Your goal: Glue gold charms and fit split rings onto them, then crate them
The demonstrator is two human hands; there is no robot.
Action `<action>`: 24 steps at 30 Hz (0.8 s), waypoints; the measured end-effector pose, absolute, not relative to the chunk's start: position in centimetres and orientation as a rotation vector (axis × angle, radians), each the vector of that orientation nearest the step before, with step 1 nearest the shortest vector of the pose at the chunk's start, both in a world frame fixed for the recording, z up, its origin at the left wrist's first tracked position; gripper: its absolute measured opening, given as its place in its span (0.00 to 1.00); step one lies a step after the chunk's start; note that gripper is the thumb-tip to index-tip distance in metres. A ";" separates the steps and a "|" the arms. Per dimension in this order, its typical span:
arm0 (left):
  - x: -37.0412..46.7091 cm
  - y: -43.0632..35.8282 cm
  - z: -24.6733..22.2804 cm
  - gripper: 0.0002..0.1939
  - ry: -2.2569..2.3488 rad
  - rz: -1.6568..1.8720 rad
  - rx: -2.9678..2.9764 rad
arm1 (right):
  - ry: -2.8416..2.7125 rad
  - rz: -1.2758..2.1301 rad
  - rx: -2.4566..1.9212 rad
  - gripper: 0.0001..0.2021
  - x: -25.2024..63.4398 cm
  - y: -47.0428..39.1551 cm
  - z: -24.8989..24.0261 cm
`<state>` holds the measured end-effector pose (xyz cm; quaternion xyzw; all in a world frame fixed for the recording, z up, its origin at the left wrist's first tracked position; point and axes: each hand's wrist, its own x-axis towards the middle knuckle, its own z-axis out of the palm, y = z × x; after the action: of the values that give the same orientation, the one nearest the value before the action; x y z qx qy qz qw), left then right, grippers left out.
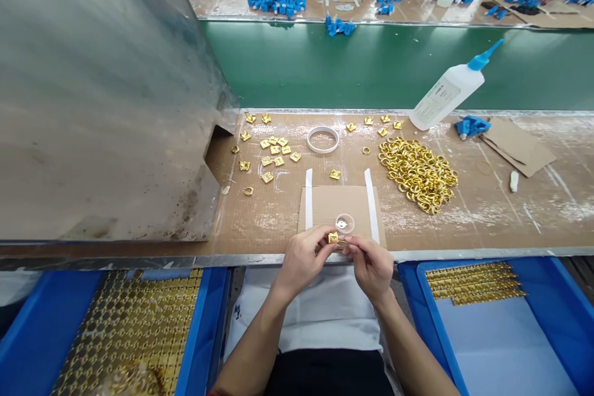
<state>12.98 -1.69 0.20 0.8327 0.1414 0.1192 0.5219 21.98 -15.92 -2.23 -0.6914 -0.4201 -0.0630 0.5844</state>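
Observation:
My left hand [304,260] pinches a small gold square piece [333,237] between thumb and fingers. In the fingers of my right hand [374,263] is a thin stick [342,241], its tip against or very near the gold piece; its kind is too small to make out. Just beyond both hands a small clear round dish [344,223] with something white in it rests on a cardboard sheet [331,201], which has white tape strips at its sides. Another gold square piece [335,174] lies past the sheet.
Gold rings [417,173] are heaped at right, below a tilted white bottle [448,93]. Several gold squares [276,150] and a white tape roll [323,139] lie on the bench. A metal housing [106,93] blocks the left. Blue trays [445,346] flank my lap. Co-workers sit opposite.

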 end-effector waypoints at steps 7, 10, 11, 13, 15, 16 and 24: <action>13.0 -1.6 0.3 0.11 0.319 0.307 1.995 | -0.977 -0.121 -1.626 0.13 21.9 -15.8 -2.2; 13.0 -1.6 0.3 0.10 0.318 0.305 1.996 | -0.987 -0.124 -1.619 0.13 21.9 -15.9 -2.3; 13.0 -1.6 0.3 0.10 0.318 0.306 1.995 | -0.989 -0.124 -1.615 0.13 21.9 -16.0 -2.3; 13.0 -1.7 0.3 0.10 0.316 0.312 1.994 | -0.995 -0.126 -1.607 0.13 22.0 -16.0 -2.2; 13.0 -1.7 0.2 0.10 0.312 0.317 1.998 | -1.001 -0.129 -1.600 0.13 22.0 -16.0 -2.2; 13.0 -1.7 0.2 0.10 0.310 0.320 2.001 | -1.004 -0.133 -1.597 0.13 22.0 -16.0 -2.2; 12.9 -1.6 0.4 0.10 0.299 0.298 2.002 | -1.022 -0.120 -1.597 0.13 22.1 -15.9 -2.2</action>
<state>12.94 -1.58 0.42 0.8353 0.1249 0.1243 0.5208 22.09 -15.92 -2.21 -0.6836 -0.4375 -0.0515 0.5819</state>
